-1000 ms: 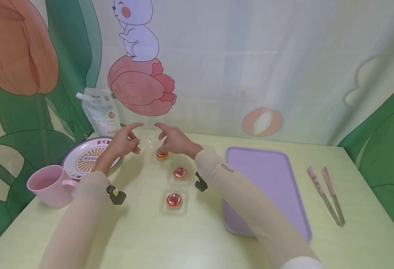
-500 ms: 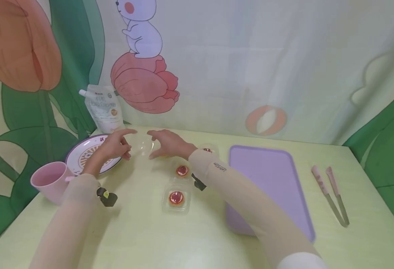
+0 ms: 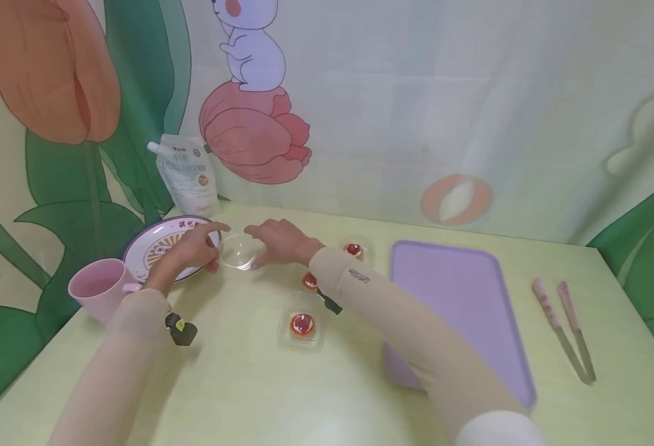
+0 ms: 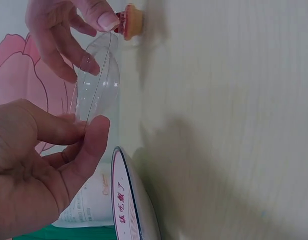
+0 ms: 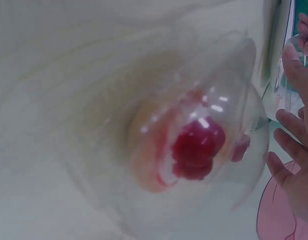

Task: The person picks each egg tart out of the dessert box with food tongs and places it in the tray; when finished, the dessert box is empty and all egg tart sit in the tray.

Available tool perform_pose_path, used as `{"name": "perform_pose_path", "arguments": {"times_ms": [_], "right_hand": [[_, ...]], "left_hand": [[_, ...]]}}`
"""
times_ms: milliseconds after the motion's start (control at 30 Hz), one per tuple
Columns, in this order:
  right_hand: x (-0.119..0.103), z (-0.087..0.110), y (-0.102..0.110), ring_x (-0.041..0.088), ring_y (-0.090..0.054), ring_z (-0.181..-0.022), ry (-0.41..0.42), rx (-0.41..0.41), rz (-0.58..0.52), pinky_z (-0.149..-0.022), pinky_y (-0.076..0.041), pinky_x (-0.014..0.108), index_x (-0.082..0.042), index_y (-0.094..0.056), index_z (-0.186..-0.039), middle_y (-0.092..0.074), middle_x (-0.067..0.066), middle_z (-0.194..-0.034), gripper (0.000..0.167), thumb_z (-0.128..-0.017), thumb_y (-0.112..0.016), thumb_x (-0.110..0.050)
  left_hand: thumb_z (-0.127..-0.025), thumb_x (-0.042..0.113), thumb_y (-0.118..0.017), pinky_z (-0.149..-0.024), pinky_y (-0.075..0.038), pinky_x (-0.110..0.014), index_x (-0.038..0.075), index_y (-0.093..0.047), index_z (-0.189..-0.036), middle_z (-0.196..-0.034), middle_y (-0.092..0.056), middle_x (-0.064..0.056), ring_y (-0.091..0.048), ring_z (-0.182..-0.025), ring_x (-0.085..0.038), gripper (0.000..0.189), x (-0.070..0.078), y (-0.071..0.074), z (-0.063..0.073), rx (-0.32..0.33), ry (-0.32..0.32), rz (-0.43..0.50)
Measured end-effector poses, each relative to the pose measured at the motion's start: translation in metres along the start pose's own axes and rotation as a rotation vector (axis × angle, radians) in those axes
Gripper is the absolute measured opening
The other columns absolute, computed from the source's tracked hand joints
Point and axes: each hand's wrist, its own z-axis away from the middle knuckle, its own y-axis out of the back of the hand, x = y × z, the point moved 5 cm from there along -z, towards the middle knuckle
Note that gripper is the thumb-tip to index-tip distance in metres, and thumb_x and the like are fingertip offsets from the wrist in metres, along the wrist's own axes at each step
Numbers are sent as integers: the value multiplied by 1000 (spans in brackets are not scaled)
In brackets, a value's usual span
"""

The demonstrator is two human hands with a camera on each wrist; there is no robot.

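A clear plastic domed lid (image 3: 240, 251) is held between both hands, tilted, in front of the plate. My left hand (image 3: 193, 246) pinches its near-left rim; in the left wrist view, the left hand (image 4: 44, 160) has thumb and index finger on the thin edge. My right hand (image 3: 283, 241) holds the opposite edge, and its thumb meets the rim of the lid (image 4: 99, 85). Red-topped tarts sit in clear packs on the table: a front tart (image 3: 302, 324), a middle tart (image 3: 309, 282) partly behind the right sleeve, and a back tart (image 3: 353, 249). The right wrist view shows a domed tart (image 5: 178, 145) up close.
A patterned plate (image 3: 137, 251), pink mug (image 3: 100, 288) and white spouted pouch (image 3: 190, 176) stand at the left. Right of the arms lies a purple tray (image 3: 460, 303), with pink-handled tongs (image 3: 569, 334) beyond it. A printed curtain (image 3: 371, 124) hangs behind.
Both hands have come lower, and their fingers now grip the lid from both sides. The right forearm has shifted left, uncovering the back tart. The head view has turned slightly left.
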Motion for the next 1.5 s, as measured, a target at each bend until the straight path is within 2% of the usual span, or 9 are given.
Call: {"name": "perform_pose_path", "arguments": {"times_ms": [233, 467, 733, 867, 1000, 1133, 1267, 1433, 1500], "right_hand": [[-8, -6, -2, 21, -55, -120, 43, -16, 125, -105, -42, 38, -16, -50, -146, -65, 3, -130, 75, -85, -74, -52], [-2, -7, -12, 19, -54, -121, 69, -27, 80, -105, -41, 39, -18, -52, -146, -67, -1, -130, 69, -87, -75, -45], [-2, -7, -12, 20, -54, -121, 92, -44, 78, -104, -39, 39, -17, -57, -141, -67, -2, -130, 61, -88, -74, -43], [-2, -9, -14, 20, -54, -121, 93, -62, 97, -103, -39, 39, -17, -59, -138, -67, -2, -130, 58, -89, -73, -44], [-5, -11, -14, 20, -53, -125, 75, -87, 108, -104, -39, 39, -17, -58, -140, -66, -2, -133, 62, -88, -72, -48], [-9, -12, -16, 20, -52, -127, 47, -114, 121, -105, -39, 39, -18, -55, -143, -64, -2, -134, 68, -88, -69, -54], [-12, -12, -17, 20, -52, -126, 31, -125, 140, -103, -40, 38, -19, -54, -144, -64, -1, -134, 69, -88, -67, -58], [-15, -12, -17, 21, -54, -125, 31, -128, 148, -102, -41, 39, -19, -54, -145, -64, 0, -133, 69, -89, -66, -58], [-15, -12, -18, 20, -53, -125, 25, -130, 143, -103, -41, 39, -19, -53, -145, -64, 0, -134, 70, -89, -66, -58]], "left_hand": [[-90, -5, -49, -64, -56, -32, 3, -39, -150, -87, -58, -17, -64, -60, -16, 61, -11, -4, -3, -8, 35, -40], [-84, -10, -49, -61, -57, -34, -3, -42, -146, -70, -62, -14, -63, -54, -13, 63, -12, -12, -4, -7, 28, -57], [-80, -11, -51, -54, -53, -24, -7, -46, -142, -60, -64, -10, -64, -50, -11, 62, -15, -12, -6, 20, 1, -102], [-80, -11, -54, -55, -54, -26, -6, -47, -142, -69, -67, -16, -64, -51, -12, 63, -17, -13, -5, 33, 20, -117], [-79, -10, -57, -61, -53, -27, -5, -48, -141, -99, -68, -30, -64, -58, -17, 63, -15, -12, -3, 62, 19, -185], [-80, -8, -58, -66, -52, -31, -3, -49, -140, -123, -60, -34, -63, -71, -26, 61, -16, -11, -3, 78, 31, -236], [-80, -7, -58, -68, -50, -32, -4, -51, -138, -118, -63, -33, -64, -74, -28, 59, -17, -11, -3, 99, 30, -254], [-80, -6, -56, -64, -50, -30, -5, -51, -137, -107, -66, -30, -64, -61, -22, 57, -20, -10, -2, 112, 37, -270], [-81, -5, -56, -64, -50, -31, -4, -52, -135, -105, -66, -29, -64, -66, -24, 55, -19, -9, -2, 123, 37, -285]]}}
